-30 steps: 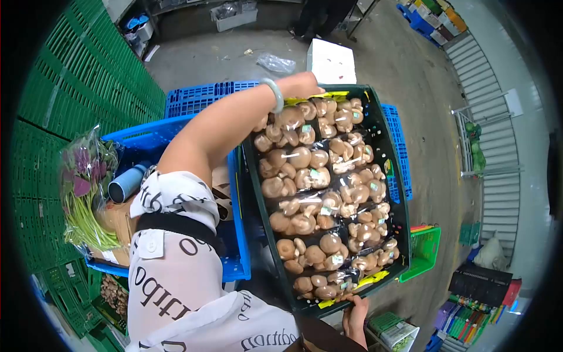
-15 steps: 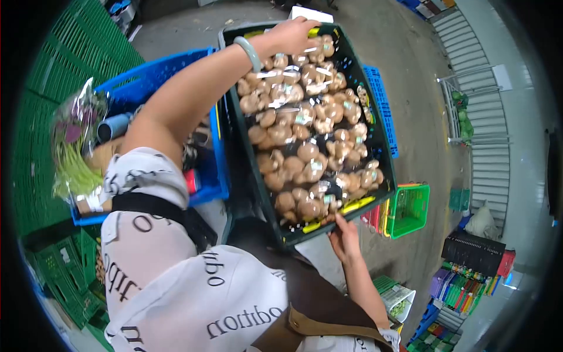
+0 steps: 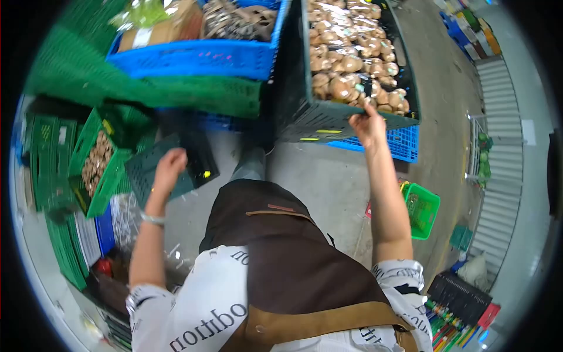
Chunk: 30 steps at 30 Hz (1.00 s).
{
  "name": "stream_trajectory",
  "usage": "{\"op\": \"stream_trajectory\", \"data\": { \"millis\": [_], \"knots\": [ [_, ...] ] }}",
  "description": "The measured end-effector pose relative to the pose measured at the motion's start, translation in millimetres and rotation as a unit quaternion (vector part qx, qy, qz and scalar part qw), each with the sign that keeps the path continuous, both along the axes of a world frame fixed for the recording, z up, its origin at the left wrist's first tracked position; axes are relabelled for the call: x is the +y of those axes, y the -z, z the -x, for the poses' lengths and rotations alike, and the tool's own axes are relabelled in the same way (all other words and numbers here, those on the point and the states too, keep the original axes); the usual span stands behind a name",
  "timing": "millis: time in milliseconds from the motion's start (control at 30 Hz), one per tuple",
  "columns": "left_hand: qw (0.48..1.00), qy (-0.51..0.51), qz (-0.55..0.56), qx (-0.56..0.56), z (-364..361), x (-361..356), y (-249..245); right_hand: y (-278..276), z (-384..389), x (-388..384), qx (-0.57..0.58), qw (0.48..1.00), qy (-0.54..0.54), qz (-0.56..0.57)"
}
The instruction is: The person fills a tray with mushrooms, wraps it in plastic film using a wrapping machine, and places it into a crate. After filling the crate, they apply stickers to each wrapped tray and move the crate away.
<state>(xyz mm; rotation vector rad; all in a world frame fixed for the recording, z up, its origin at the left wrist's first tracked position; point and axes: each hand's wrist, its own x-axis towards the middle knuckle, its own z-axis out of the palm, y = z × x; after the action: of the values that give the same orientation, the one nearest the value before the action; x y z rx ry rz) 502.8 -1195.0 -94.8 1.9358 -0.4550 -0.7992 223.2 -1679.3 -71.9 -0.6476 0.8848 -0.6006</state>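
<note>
Dark green, just beyond the right hand (image 3: 369,127): gripping the near rim of the mushroom crate (image 3: 352,117) with bent fingers. At the smaller crate (image 3: 142,169) with the left hand (image 3: 170,165), blurred and half-curled; cannot tell whether gripping.

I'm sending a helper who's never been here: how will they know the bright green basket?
Start at the dark crate of mushrooms, by the right hand. Go past the blue pallet to the floor below and right. The basket has yellow and red showing beside it, unlike the green crates far left.
</note>
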Motion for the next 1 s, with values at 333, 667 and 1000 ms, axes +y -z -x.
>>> {"op": "stream_trajectory", "data": {
  "millis": [333, 667, 1000],
  "knots": [
    [0.909, 0.152, -0.387, 0.035, 246, 290, 93, 98, -13, 71, 0.083, 0.952, -0.007, 0.296],
    [0.979, -0.084, -0.162, 0.096, 234, 388, 96, 187, -189, 472, 0.101, 0.638, -0.565, 0.514],
    [0.707, -0.636, -0.165, 0.260, 320, 583, 144, 334, -329, 579, 0.283, 0.236, -0.787, 0.495]
  ]
}}
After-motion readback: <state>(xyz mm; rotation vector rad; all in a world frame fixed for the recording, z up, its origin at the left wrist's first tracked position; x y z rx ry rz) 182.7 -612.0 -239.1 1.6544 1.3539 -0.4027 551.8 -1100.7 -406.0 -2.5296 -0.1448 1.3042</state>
